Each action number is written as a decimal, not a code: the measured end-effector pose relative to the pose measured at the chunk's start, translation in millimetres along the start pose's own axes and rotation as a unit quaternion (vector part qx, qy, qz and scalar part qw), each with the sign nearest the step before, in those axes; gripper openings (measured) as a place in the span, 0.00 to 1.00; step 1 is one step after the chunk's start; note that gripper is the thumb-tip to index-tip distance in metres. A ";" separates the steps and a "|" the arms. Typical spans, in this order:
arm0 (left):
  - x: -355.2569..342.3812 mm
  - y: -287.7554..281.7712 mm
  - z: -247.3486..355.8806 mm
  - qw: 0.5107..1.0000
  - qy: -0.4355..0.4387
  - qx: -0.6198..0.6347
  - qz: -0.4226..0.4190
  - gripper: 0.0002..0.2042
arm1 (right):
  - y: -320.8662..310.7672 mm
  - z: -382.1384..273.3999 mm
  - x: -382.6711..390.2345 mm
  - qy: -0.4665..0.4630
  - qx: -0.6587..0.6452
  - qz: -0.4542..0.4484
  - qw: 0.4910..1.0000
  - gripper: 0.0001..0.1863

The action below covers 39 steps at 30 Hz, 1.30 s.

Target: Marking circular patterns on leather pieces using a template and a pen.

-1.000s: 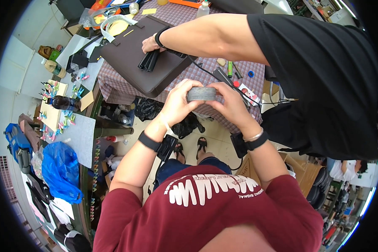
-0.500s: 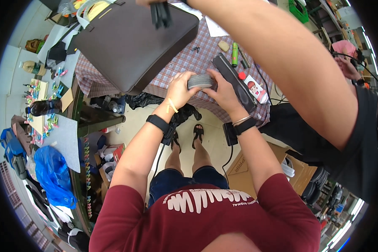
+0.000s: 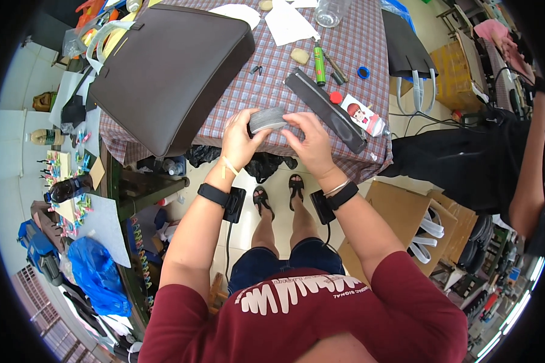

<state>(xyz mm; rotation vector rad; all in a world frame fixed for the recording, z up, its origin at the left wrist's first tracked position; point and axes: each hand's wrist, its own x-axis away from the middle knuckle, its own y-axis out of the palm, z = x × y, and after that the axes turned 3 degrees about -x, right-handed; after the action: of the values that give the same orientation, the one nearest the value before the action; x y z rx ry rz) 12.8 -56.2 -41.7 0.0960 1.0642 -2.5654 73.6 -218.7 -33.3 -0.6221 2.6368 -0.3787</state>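
My left hand (image 3: 239,142) is closed round a grey, ribbed roll (image 3: 266,118) held over the front edge of a checked-cloth table (image 3: 218,127). My right hand (image 3: 310,142) has its fingertips at the roll's right end, its thumb lower down. Just to their upper left lies a large dark brown bag (image 3: 169,72) with pale handles. A long dark grey zipped strip (image 3: 321,106) lies beyond my right hand, beside a red cap (image 3: 336,97), a white pack with a printed figure (image 3: 360,115) and a green tube (image 3: 320,65).
A side bench (image 3: 106,230) with clips, bottles and a blue plastic bag (image 3: 97,275) is at left. Cardboard (image 3: 378,218) stands low at right. A grey bag (image 3: 406,51) sits past the table's right side. Another person's arm (image 3: 527,187) and dark clothing are at right.
The other person's arm, which held black strips over the brown bag, has withdrawn to the far right. My hands and the roll have shifted slightly left, and the roll is more tilted.
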 end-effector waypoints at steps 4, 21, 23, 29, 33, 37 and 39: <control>0.6 -0.5 -1.1 1.000 -0.002 -0.006 -0.004 0.20 | 2.4 2.2 -2.5 0.006 -0.012 -0.007 1.000 0.14; 3.4 -1.6 0.5 0.999 0.018 -0.023 -0.016 0.22 | 3.6 3.3 -13.4 -0.033 0.024 -0.018 0.999 0.13; 4.9 -0.1 -1.4 0.999 0.028 -0.021 -0.025 0.22 | 2.6 3.4 -15.2 -0.041 0.030 -0.025 0.998 0.13; 4.4 -3.4 4.1 0.999 0.030 0.021 -0.031 0.20 | -3.9 14.2 -18.4 0.011 -0.061 -0.082 0.995 0.14; -2.6 -5.5 -6.5 0.997 0.014 0.067 -0.048 0.16 | -6.5 19.3 -16.6 0.092 -0.101 -0.091 0.986 0.14; -17.2 -13.6 -11.2 0.981 -0.059 0.166 -0.080 0.13 | -2.7 14.8 -20.4 0.106 -0.116 -0.052 0.986 0.14; -13.1 -16.4 -20.5 0.981 -0.094 0.160 -0.053 0.13 | -4.2 9.8 -20.7 0.163 -0.192 -0.072 0.965 0.15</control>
<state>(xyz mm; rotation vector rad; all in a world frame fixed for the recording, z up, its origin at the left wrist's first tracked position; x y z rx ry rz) 17.7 -27.3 -42.8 -0.1227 0.5985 -2.7564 96.5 -214.1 -33.8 -0.9479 3.0208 -0.0003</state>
